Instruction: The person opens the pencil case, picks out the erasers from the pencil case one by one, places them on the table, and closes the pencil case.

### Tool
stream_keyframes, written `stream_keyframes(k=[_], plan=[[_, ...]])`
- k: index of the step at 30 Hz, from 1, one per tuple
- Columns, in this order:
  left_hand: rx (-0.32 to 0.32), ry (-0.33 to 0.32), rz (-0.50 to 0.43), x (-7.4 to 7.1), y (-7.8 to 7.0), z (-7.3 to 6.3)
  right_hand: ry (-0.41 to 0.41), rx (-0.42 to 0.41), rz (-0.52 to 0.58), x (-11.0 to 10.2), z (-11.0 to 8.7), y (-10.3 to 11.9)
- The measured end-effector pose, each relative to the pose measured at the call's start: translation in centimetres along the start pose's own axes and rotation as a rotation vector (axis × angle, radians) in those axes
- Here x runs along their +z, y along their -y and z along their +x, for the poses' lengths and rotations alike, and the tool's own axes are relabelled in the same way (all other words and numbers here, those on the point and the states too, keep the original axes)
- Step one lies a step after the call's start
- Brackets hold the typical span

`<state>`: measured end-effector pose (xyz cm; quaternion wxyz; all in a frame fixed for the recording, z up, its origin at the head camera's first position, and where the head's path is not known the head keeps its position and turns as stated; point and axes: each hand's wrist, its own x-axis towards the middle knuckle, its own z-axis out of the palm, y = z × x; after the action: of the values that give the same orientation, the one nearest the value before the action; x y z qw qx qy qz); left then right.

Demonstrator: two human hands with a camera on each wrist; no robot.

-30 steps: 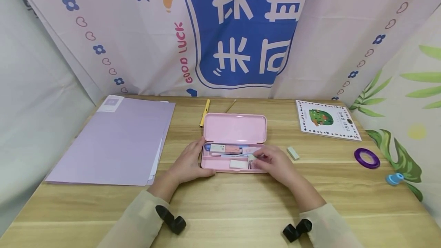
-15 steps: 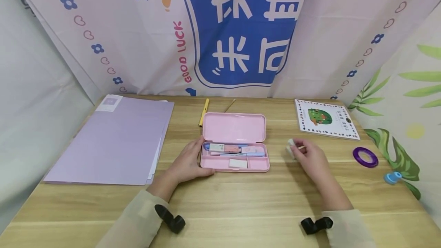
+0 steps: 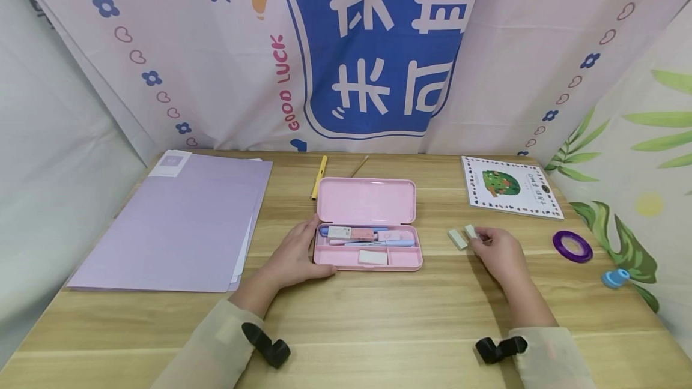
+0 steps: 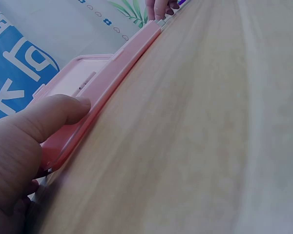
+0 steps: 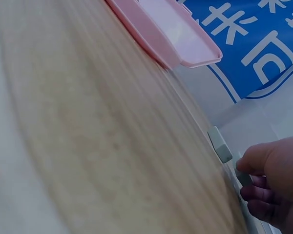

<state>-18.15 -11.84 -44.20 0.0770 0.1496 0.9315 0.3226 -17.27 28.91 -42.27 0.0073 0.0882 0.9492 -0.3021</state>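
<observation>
A pink pencil case (image 3: 366, 202) lies open on the table, its lid tipped back. My left hand (image 3: 292, 260) grips its left end, the thumb (image 4: 71, 108) on the front wall. Inside are pens (image 3: 386, 244), a white eraser (image 3: 373, 257) in the front compartment and several block-shaped pieces like erasers behind. To the right of the case, my right hand (image 3: 501, 256) pinches a pale green eraser (image 3: 469, 231) close to the tabletop. Another pale green eraser (image 3: 457, 239) lies just left of it, also visible in the right wrist view. The right fingertips are partly hidden.
A purple folder (image 3: 178, 227) with papers covers the left side. Behind the case lie a yellow pen (image 3: 319, 177) and a thin pencil (image 3: 359, 165). At right are a booklet (image 3: 513, 188), a purple ring (image 3: 573, 259) and a small blue object (image 3: 615, 278).
My right hand has left the case's front right compartment with an eraser and moved right, past and now beside the eraser on the table. The left hand stays on the case.
</observation>
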Motion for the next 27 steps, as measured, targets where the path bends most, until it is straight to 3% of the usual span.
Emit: stream_keyframes(k=[10,14,20,24,27], plan=[[0.004,-0.002,0.001,0.0,0.1,0.0,0.035,0.008,0.007,0.1,0.1,-0.3],[0.001,0.000,0.003,0.0,0.0,0.0,-0.007,-0.023,0.010,0.0,-0.2,0.3],[-0.001,0.002,0.000,0.0,0.0,0.0,-0.105,-0.268,0.047,1.8,-0.5,2.9],[0.007,0.004,-0.002,0.0,0.0,0.0,-0.052,-0.422,0.056,3.7,-0.8,5.2],[0.007,0.001,-0.006,0.1,0.1,0.0,-0.002,-0.488,0.053,4.9,-0.9,6.8]])
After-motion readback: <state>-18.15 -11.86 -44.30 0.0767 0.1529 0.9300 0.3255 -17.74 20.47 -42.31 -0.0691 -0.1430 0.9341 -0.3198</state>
